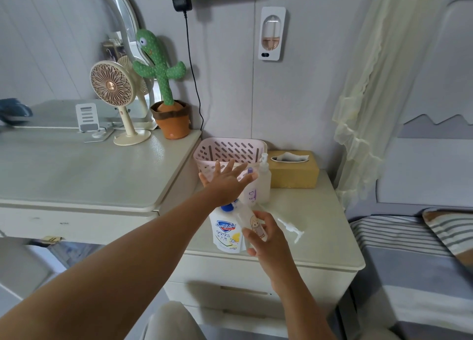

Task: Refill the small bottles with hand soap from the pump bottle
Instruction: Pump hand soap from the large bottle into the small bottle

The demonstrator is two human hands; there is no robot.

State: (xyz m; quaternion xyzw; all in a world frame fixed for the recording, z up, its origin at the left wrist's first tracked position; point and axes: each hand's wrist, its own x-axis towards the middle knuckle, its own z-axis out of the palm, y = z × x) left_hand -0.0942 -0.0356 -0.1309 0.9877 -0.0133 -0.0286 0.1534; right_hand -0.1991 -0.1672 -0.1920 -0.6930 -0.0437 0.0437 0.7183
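On the cream bedside cabinet [320, 247], in front of the pink slotted plastic basket [230, 150], stand the task items: a white Safeguard soap container with a blue cap [225, 231], a small translucent bottle with a purple heart print [252, 194], and a small clear bottle with a white pump head [265, 178] just beside it. A separate white pump head with its dip tube [291, 228] lies flat on the cabinet top, to the right of the hands, which suggests that one small bottle is open. The right hand [266, 240] is clamped around a small translucent bottle printed with a cartoon figure [252, 224], thumb on the near side and fingers [259, 215] wrapped over the far side; the bottle is tilted, with its upper end touching or just beside the blue cap. The left hand [225, 183] reaches above the soap container toward the two standing bottles with all fingers spread apart and nothing held; its fingertips [249, 178] overlap the purple-print bottle in view, but contact cannot be confirmed. Fill levels cannot be read in any small bottle. Judged from this layout, the refill is in progress: at least the held bottle is being handled, and the two standing bottles appear to remain to be dealt with.
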